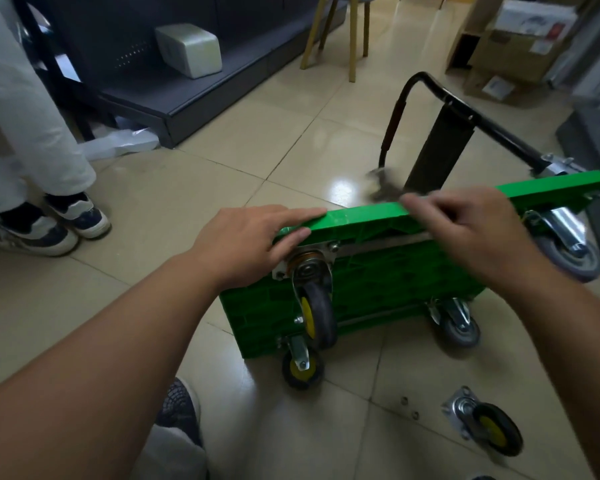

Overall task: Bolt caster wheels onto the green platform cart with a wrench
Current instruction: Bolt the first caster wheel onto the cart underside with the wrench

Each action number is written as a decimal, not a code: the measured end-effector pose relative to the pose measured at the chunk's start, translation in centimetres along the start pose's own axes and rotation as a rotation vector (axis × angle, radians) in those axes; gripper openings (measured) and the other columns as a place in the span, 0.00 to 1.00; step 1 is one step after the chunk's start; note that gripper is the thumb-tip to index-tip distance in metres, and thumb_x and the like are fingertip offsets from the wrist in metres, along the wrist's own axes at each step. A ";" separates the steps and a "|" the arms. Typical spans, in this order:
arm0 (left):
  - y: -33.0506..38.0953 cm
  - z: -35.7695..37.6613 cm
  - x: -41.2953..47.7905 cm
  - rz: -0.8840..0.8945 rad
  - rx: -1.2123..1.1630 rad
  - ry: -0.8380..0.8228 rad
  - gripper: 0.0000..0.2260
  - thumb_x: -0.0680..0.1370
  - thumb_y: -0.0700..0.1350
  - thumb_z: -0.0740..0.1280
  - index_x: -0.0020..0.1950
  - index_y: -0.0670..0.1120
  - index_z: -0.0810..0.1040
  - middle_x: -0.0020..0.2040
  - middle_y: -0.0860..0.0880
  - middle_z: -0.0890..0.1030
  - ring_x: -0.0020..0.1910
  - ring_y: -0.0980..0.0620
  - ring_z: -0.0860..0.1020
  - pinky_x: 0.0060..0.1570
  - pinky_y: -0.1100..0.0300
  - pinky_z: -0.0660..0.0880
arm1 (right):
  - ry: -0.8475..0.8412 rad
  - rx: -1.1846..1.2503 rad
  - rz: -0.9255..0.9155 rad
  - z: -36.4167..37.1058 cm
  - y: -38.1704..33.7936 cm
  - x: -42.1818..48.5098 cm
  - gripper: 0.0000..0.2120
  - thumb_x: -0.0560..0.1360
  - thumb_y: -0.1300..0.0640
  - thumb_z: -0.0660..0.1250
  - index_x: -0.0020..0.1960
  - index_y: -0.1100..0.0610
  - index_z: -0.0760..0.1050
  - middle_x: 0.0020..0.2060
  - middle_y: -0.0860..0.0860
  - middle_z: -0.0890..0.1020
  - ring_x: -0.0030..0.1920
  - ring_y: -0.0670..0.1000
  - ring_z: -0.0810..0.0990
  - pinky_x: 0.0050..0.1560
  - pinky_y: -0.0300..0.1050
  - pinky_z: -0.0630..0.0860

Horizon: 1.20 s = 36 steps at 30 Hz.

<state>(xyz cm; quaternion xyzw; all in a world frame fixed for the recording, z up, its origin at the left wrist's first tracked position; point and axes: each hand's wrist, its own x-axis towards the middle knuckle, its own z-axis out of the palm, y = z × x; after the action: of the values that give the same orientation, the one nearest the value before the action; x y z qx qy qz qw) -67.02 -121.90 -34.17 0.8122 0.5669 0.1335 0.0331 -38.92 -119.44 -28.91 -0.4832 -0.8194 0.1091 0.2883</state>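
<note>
1. Nearest, a loose black-and-yellow caster wheel [496, 429] lies below the right grip [471, 233]; lift it by its steel plate [456, 408].
2. Left grip [250, 244], flat-fingered, steadies the rigid green plastic cart [378, 282], upended.
3. Right grip blurred: cannot tell if clamped.

A single wide-angle view, worn on the person's head, looks forward and down along both forearms toward the tiled floor [222, 143]. It sits close. The left hand [246, 244] and right hand [478, 233] fill the middle of the frame, and the green cart [378, 282] lies under and just past the fingers [305, 214]. Beyond the fingers, the lens takes in the cart's black handle [465, 112] and bends lines near the edges. On the wearer's side of the fingers, a shoe [179, 407] and a loose caster [489, 427] sit at the bottom.
</note>
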 end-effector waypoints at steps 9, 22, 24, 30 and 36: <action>0.0 0.3 0.2 0.003 -0.013 0.046 0.20 0.84 0.62 0.51 0.77 0.69 0.64 0.63 0.60 0.81 0.49 0.55 0.80 0.38 0.59 0.68 | 0.191 0.739 0.476 17.3 2.3 -7.2 0.29 0.81 0.41 0.61 0.27 0.56 0.62 0.23 0.47 0.64 0.26 0.43 0.62 0.27 0.39 0.57; 0.2 0.4 0.2 -0.022 -0.012 0.061 0.19 0.84 0.61 0.54 0.76 0.69 0.66 0.64 0.60 0.81 0.51 0.53 0.82 0.42 0.50 0.79 | 0.124 0.852 0.532 22.7 1.7 -5.0 0.35 0.74 0.29 0.56 0.30 0.61 0.72 0.27 0.60 0.73 0.29 0.44 0.71 0.30 0.40 0.65; 0.2 0.4 0.2 -0.021 -0.011 0.069 0.19 0.84 0.60 0.54 0.76 0.68 0.66 0.64 0.60 0.81 0.51 0.53 0.82 0.42 0.51 0.78 | 0.061 0.860 0.523 22.5 2.1 -4.8 0.48 0.68 0.19 0.54 0.34 0.69 0.72 0.28 0.62 0.73 0.31 0.48 0.72 0.31 0.44 0.64; 0.4 0.3 0.0 -0.035 -0.020 0.056 0.19 0.84 0.61 0.53 0.76 0.69 0.66 0.64 0.60 0.81 0.52 0.52 0.81 0.43 0.52 0.78 | -0.083 0.808 0.507 19.7 2.7 -5.5 0.36 0.73 0.27 0.57 0.29 0.60 0.67 0.23 0.50 0.67 0.26 0.48 0.66 0.30 0.43 0.60; 0.4 0.5 0.1 -0.033 0.003 0.059 0.19 0.85 0.61 0.54 0.76 0.68 0.66 0.66 0.59 0.80 0.55 0.52 0.81 0.44 0.54 0.77 | -0.265 -0.213 0.361 10.2 4.1 -4.2 0.36 0.71 0.23 0.45 0.29 0.54 0.68 0.25 0.48 0.72 0.28 0.51 0.73 0.31 0.43 0.64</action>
<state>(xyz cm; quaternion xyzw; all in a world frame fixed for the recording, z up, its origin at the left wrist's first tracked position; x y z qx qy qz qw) -66.49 -121.94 -34.58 0.7985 0.5812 0.1560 0.0171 -40.23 -119.90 -40.58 -0.6310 -0.7572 0.1345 0.1017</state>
